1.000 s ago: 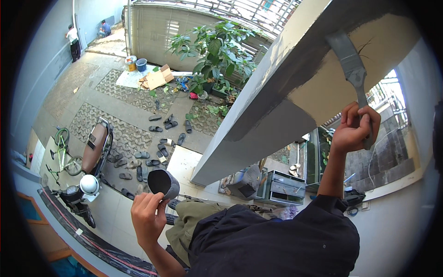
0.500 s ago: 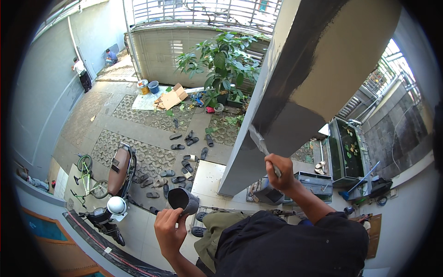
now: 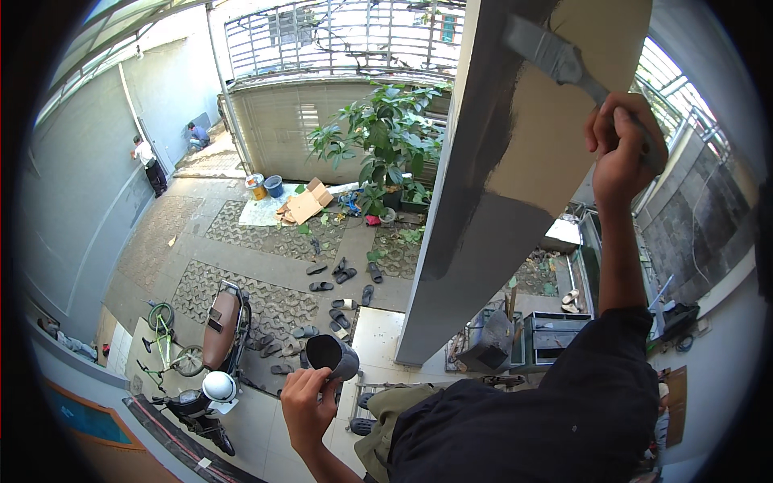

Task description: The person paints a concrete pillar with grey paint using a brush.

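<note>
My right hand (image 3: pixel 626 145) is raised high and closed round the handle of a paintbrush (image 3: pixel 551 52). The brush's grey-coated bristles lie against the dark grey strip on the upper part of a square pillar (image 3: pixel 467 241). Fresh-looking grey paint covers the pillar's lower part and left edge, while a beige patch (image 3: pixel 555 141) stays between the grey areas and the hand. Low on the left, my left hand (image 3: pixel 310 406) grips the rim of a dark grey paint cup (image 3: pixel 332 358), its mouth tilted toward me. How much paint is inside is too dark to tell.
Below left stand a motorbike (image 3: pixel 225 330) with a white helmet (image 3: pixel 219 386) and a green bicycle (image 3: pixel 167 346). Several sandals (image 3: pixel 320 286) lie on the paving. Glass tanks (image 3: pixel 555 334) sit right of the pillar. Two people (image 3: pixel 150 167) are by the far left wall.
My right hand has carried the brush upward and to the right, from the pillar's lower left edge to its upper part. My left hand still holds the cup.
</note>
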### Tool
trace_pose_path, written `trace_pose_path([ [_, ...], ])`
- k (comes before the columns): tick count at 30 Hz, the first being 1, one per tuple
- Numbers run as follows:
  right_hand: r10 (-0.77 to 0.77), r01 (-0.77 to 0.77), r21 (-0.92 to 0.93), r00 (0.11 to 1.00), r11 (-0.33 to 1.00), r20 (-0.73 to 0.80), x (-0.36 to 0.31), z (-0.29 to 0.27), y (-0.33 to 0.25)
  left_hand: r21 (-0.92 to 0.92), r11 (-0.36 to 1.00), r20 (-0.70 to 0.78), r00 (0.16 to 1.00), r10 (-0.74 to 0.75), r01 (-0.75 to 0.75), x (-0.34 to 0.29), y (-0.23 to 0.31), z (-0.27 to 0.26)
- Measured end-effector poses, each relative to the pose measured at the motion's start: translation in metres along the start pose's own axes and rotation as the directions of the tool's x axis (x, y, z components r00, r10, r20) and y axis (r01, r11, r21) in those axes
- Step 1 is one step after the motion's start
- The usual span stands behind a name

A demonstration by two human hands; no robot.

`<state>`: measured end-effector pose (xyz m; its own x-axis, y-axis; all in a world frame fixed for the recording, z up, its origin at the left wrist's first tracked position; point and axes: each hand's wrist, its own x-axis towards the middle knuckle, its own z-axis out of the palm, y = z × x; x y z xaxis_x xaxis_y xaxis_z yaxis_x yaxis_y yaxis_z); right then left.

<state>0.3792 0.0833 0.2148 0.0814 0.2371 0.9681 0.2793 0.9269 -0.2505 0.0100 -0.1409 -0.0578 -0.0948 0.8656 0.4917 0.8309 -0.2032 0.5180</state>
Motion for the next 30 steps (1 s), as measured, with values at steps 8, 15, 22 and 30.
trace_pose_path([
  [8, 0.346, -0.329, -0.161, 0.644, 0.930, 0.682, -0.052, -0.009, -0.005, -0.031, 0.999, 0.002, 1.000, 0.029, -0.029, 0.006, 0.006, 0.004],
  [15, 0.432, -0.069, -0.432, 0.291, 0.899, 0.853, -0.073, -0.011, 0.028, -0.049, 0.998, 0.011, 0.999, 0.035, -0.035, 0.005, 0.005, 0.005],
  [22, 0.303, -0.077, -0.328, 0.622, 0.941, 0.722, 0.052, -0.036, 0.000, -0.038, 0.996, 0.003, 0.997, 0.079, -0.079, 0.006, 0.008, 0.005],
  [30, -0.038, 0.310, -0.375, 0.812, 0.874, 0.582, 0.158, -0.044, -0.045, -0.064, 0.993, -0.013, 0.995, 0.094, -0.095, 0.008, 0.017, 0.006],
])
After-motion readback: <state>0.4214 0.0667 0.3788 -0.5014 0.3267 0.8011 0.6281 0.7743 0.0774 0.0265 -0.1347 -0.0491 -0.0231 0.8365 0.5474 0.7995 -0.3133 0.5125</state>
